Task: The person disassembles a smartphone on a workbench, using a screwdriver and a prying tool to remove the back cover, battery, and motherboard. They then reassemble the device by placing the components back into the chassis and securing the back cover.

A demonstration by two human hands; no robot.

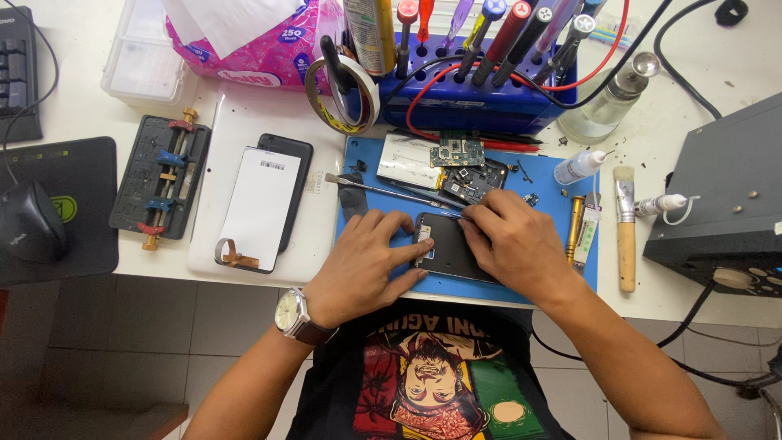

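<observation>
A dark opened phone body [446, 251] lies on the blue work mat [546, 183] near the table's front edge. My left hand [362, 265], with a wristwatch on its wrist, presses on the phone's left side, fingers spread over it. My right hand [513, 244] rests on the phone's right side, its fingertips pinched at the upper edge; a thin tool may be in them, but it is hidden. Just behind the hands lie tweezers [383, 191], a white battery [410, 160] and small circuit boards [458, 151].
A white screen panel [259, 208] lies over a black phone on a white tray at left, beside a black clamp jig [161, 175]. A blue screwdriver rack [481, 94] stands behind, with a tape roll [342, 94], a glass bottle [607, 102], a brush [625, 228] and a dark box [725, 195] at right.
</observation>
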